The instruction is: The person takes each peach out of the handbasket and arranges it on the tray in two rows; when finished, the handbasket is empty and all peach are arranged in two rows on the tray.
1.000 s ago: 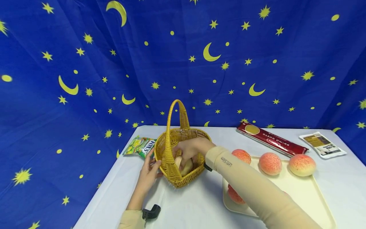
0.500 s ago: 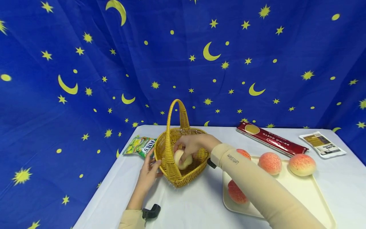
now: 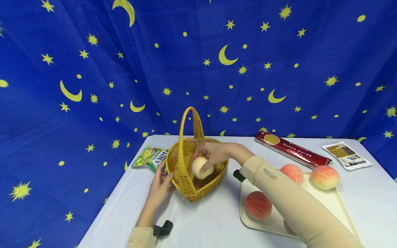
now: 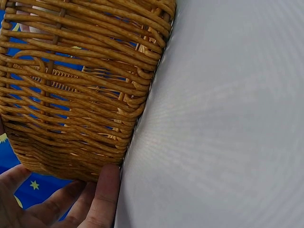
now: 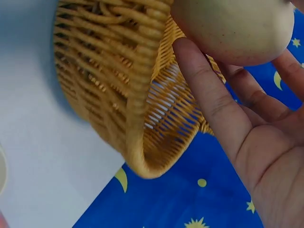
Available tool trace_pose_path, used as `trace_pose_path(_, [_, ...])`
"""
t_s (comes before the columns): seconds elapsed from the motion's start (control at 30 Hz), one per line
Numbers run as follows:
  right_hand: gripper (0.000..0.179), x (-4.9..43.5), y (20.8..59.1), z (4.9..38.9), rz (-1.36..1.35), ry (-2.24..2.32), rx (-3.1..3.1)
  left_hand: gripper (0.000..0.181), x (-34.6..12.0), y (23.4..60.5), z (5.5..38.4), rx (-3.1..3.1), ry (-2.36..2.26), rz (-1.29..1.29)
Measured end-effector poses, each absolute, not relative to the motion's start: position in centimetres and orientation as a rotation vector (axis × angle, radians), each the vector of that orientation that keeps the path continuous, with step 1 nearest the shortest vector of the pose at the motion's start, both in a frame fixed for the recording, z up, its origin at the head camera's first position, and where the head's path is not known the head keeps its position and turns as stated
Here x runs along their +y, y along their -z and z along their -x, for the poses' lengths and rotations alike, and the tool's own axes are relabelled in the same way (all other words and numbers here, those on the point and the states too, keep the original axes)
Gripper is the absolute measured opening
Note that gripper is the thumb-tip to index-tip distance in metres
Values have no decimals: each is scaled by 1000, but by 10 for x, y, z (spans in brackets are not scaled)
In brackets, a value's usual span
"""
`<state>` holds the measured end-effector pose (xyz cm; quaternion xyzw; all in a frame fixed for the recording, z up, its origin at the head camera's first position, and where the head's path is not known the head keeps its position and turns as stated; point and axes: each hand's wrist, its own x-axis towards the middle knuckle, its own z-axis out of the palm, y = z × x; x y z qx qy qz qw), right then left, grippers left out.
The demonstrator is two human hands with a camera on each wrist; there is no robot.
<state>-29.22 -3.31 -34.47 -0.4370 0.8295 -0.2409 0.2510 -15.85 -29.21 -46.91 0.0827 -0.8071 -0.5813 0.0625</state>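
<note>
In the head view, a yellow wicker basket (image 3: 198,191) with a tall arched handle stands left of centre on the table. My right hand (image 3: 214,153) reaches over its right rim. It grips a pale, round peach (image 3: 200,168) just inside the basket opening. Faint red specks show on this peach in the right wrist view, with fingers (image 5: 209,90) beneath it. My left hand (image 3: 159,189) rests against the basket's left side. Its fairly straight fingers (image 4: 104,194) touch the lower wicker wall in the left wrist view.
A cream tray (image 3: 252,220) at right carries several red-speckled peaches (image 3: 258,205), partly hidden by my right forearm. Left of the basket lies a green FOX'S bag (image 3: 152,156). A long red PRIMO GUSTO packet (image 3: 293,150) and a white pouch (image 3: 347,156) lie at the back right.
My right hand has lifted the peach from low in the basket toward the rim and slightly right. My left hand keeps its place against the basket.
</note>
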Motion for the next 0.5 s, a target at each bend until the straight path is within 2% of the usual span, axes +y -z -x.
trace_pose_path(0.5, [47, 12, 342, 290, 1219, 831, 2249, 68, -294, 470, 159, -2431, 1775, -244])
